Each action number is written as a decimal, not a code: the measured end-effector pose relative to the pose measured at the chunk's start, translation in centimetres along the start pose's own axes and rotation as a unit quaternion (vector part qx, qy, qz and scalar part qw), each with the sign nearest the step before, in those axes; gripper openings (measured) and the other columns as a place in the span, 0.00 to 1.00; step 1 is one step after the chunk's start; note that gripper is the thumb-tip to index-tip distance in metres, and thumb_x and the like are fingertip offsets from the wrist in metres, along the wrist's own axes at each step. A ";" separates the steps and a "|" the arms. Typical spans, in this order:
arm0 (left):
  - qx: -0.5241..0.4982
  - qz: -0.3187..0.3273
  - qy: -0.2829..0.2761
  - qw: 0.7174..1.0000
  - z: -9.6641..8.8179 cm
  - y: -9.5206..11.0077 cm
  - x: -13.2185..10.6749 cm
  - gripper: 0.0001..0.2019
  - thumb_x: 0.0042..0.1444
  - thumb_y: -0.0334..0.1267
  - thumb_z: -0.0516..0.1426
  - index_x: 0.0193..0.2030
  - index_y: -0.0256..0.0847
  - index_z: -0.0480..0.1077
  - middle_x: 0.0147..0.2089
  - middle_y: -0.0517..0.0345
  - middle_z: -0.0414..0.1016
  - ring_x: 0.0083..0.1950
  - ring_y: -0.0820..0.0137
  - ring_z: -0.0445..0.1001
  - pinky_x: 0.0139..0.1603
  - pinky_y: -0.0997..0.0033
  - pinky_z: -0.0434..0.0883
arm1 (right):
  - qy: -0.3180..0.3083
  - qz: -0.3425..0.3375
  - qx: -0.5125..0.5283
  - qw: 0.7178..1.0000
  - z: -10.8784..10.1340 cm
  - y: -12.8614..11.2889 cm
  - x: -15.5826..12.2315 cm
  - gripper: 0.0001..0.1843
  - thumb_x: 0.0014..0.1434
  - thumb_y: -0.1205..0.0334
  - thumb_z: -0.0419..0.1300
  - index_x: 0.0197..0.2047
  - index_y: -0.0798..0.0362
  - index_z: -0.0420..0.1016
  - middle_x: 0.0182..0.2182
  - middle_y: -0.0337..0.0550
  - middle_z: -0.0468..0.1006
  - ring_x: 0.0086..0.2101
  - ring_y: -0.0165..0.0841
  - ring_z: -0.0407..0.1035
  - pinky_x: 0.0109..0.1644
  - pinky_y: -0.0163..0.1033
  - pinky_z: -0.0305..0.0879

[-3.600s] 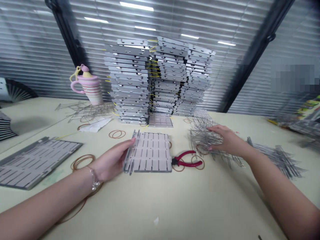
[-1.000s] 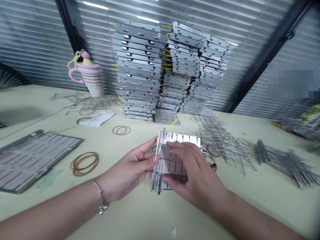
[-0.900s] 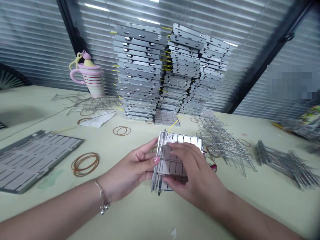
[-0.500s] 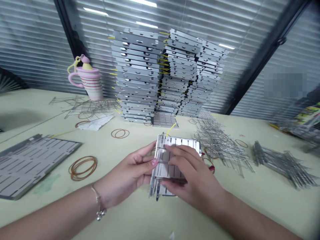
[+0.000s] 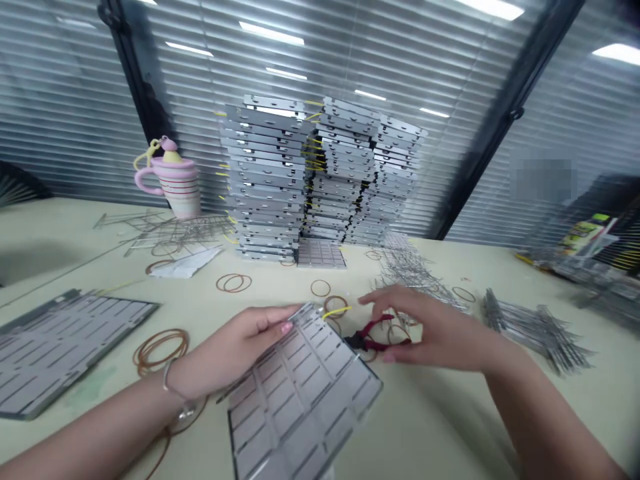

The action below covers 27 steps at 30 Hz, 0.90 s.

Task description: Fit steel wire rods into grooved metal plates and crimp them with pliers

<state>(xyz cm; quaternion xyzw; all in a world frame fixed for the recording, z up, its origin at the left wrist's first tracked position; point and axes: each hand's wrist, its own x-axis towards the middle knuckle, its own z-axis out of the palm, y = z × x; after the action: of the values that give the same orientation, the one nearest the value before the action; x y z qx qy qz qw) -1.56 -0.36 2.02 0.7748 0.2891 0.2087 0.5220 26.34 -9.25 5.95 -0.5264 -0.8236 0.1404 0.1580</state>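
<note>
My left hand (image 5: 255,347) grips the upper left edge of a flat grey panel (image 5: 305,380), thumb on top. The panel is tilted, with rows of dark slots, thin metal rods across it and a yellow wire (image 5: 337,311) at its top corner. Over red-handled pliers (image 5: 377,333) is my right hand (image 5: 425,330), its thumb and fingers spread apart on either side of the handles. I cannot tell whether the thumb touches the lower handle. The pliers lie on the table beside the panel's right edge, their jaws towards it.
Tall stacks of grey metal panels (image 5: 270,180) stand at the back. Another panel (image 5: 75,340) lies left, near a copper-coloured wire coil (image 5: 160,350). Thin metal rods (image 5: 415,270) and bundled metal strips (image 5: 540,330) lie right. A pink-handled cup (image 5: 180,187) stands back left.
My right hand has left the panel and moved right to the pliers. The panel has turned and swung lower, showing more of its slotted face, still in my left hand. The view has shifted.
</note>
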 end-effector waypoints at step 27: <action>0.135 -0.050 -0.213 0.966 0.4 0.8 -0.3 0.16 0.63 0.34 0.46 0.52 0.38 0.70 0.53 0.57 0.73 0.52 0.68 0.70 0.54 0.75 0.64 | 0.023 -0.087 -0.135 0.987 3.5 1.6 0.8 0.14 0.49 0.76 0.55 0.36 0.51 0.70 0.47 0.47 0.60 0.50 0.42 0.55 0.54 0.51 0.57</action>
<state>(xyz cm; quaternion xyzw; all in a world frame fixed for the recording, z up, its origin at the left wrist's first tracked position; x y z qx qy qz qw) -1.40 -1.05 2.60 0.8494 0.2350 -0.0282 0.4718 25.93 -8.11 2.21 -0.4721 -0.8739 0.0012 0.1162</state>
